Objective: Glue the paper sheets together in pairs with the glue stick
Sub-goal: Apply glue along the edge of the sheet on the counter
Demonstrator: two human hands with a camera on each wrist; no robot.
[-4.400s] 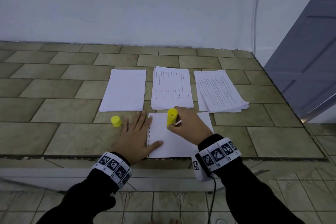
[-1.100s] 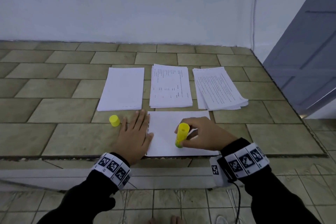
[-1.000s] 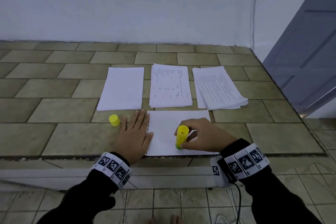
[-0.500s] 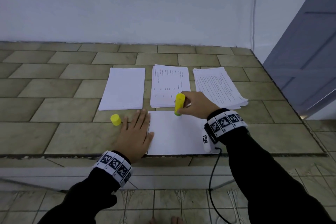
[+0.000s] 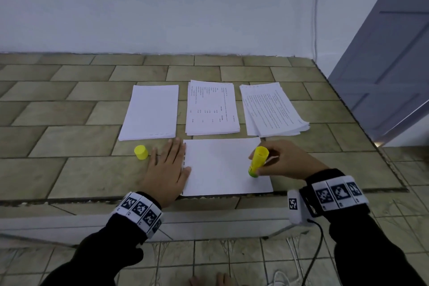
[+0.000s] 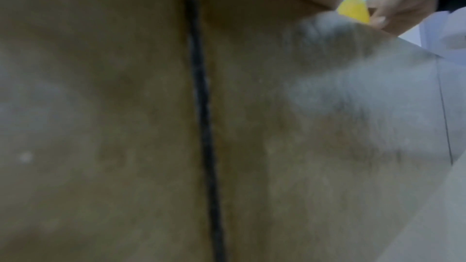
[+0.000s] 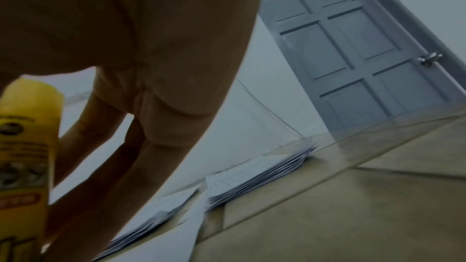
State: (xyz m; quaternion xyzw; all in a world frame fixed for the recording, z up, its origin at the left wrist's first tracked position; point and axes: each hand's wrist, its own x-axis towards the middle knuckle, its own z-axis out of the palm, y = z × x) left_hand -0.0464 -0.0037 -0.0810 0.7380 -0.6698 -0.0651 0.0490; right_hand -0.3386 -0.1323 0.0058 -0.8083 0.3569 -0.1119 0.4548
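Observation:
A blank white sheet (image 5: 220, 165) lies near the front edge of the tiled ledge (image 5: 69, 169). My left hand (image 5: 168, 167) lies flat with straight fingers, pressing the sheet's left edge. My right hand (image 5: 282, 161) grips the yellow glue stick (image 5: 257, 161), tilted, its green tip down on the sheet's right part. The right wrist view shows the glue stick (image 7: 25, 156) close up in my fingers. Its yellow cap (image 5: 141, 152) stands on the tiles left of my left hand. The left wrist view is blurred tile, with the glue stick (image 6: 353, 10) at the top right.
Three paper stacks lie behind the sheet: a blank one (image 5: 151, 112) at left, a printed one (image 5: 212, 108) in the middle, a fanned printed one (image 5: 271, 109) at right. A grey door (image 5: 394, 53) stands at the right, and a white wall (image 5: 162, 7) rises behind the ledge.
My right hand has drawn the glue stick from the sheet's far edge back toward me and to the right. The left hand has stayed put on the sheet's left edge.

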